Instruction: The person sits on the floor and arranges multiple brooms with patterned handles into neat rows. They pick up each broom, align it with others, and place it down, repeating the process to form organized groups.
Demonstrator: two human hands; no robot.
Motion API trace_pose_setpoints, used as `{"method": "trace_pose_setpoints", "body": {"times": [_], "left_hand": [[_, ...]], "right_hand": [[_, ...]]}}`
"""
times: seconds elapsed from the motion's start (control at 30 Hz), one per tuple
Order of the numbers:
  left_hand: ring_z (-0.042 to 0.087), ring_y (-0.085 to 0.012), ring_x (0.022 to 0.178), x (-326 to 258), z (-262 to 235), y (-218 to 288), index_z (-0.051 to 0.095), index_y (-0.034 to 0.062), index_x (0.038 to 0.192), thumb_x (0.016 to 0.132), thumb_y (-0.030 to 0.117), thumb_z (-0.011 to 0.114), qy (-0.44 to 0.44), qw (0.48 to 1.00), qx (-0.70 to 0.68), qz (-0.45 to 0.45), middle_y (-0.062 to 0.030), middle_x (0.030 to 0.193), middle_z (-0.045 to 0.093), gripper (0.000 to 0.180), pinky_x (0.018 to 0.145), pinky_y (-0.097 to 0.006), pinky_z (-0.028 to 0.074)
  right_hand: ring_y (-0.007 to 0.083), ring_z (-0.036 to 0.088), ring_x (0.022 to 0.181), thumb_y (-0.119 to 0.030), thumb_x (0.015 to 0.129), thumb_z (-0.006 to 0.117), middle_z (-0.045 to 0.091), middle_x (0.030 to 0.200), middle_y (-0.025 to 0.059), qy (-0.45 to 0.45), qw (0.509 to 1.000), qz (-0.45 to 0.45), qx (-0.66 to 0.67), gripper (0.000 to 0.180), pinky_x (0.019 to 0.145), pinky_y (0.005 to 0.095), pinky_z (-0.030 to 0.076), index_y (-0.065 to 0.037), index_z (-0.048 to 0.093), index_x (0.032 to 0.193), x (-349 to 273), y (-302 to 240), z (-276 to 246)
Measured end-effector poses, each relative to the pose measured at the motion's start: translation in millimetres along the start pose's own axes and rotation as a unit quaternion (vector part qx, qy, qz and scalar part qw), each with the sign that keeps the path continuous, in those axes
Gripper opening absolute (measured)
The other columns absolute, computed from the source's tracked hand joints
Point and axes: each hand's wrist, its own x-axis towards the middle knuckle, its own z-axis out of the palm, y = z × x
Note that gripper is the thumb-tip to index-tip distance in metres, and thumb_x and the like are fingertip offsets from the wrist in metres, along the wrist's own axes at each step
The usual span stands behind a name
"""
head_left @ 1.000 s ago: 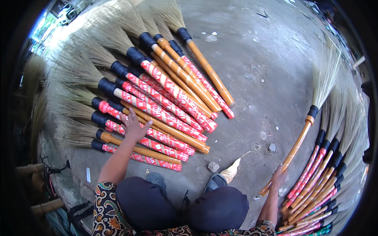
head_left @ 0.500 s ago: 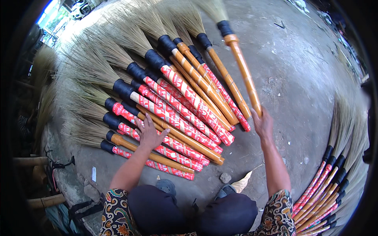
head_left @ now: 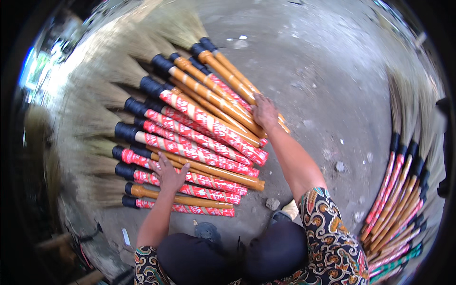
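Brooms lie fanned out on the ground, bristles toward the upper left and handles toward me. Some handles are glossy orange-brown, others wrapped in red-and-white printed film, with black bands below the bristles. My left hand (head_left: 170,175) rests with fingers spread across the lower handles, over a red-wrapped broom (head_left: 213,179) and beside an orange-brown broom (head_left: 228,176). At the fan's upper right, my right hand (head_left: 266,113) is closed around the lower end of an orange-brown broom (head_left: 225,71), which lies against the other brooms. Its fingertips are slightly blurred.
A second heap of brooms (head_left: 396,190) lies at the right, bristles away from me. A stone (head_left: 272,204) and a dry leaf (head_left: 290,209) are near my feet. Small stones dot the concrete floor (head_left: 327,104). Bamboo poles (head_left: 54,241) stick in at the lower left.
My right hand has brought the raised orange-brown broom down and left onto the fan's upper right side. The left hand stays on the handles. The view has shifted and turned.
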Motion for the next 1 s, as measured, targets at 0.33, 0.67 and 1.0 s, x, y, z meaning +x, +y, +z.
{"method": "trace_pose_setpoints", "body": {"times": [0.33, 0.67, 1.0], "left_hand": [[0.004, -0.0466, 0.160, 19, 28, -32, 0.009, -0.0143, 0.161, 0.097, 0.071, 0.054, 0.019, 0.994, 0.080, 0.069, -0.0325, 0.170, 0.012, 0.116, 0.127, -0.058, -0.007], [0.021, -0.0401, 0.159, 38, 41, -48, -0.006, -0.0127, 0.161, 0.099, 0.079, 0.037, 0.023, 0.985, 0.163, 0.058, -0.0392, 0.164, 0.024, 0.119, 0.127, -0.058, -0.009], [0.024, -0.0355, 0.158, 34, 34, -41, -0.006, -0.0115, 0.162, 0.100, 0.077, 0.037, 0.006, 0.981, 0.189, 0.045, -0.0371, 0.165, 0.024, 0.116, 0.128, -0.057, -0.011]], "right_hand": [[0.0426, 0.049, 0.142, -0.040, 0.104, 0.057, 0.054, 0.150, 0.0281, 0.251, 0.956, 0.143, 0.055, 0.062, 0.119, 0.0471, 0.039, 0.004, 0.052, 0.147, -148, 244, -83], [0.0332, 0.040, 0.148, -0.032, 0.098, 0.064, 0.044, 0.155, 0.0184, 0.191, 0.692, 0.686, -0.117, 0.064, 0.117, 0.0682, 0.032, -0.005, 0.045, 0.152, -472, 451, -194], [0.0340, 0.048, 0.141, -0.033, 0.091, 0.076, 0.051, 0.146, 0.0132, 0.205, 0.673, 0.709, -0.055, 0.062, 0.111, 0.0564, 0.047, -0.014, 0.049, 0.143, -472, 473, -191]]}}
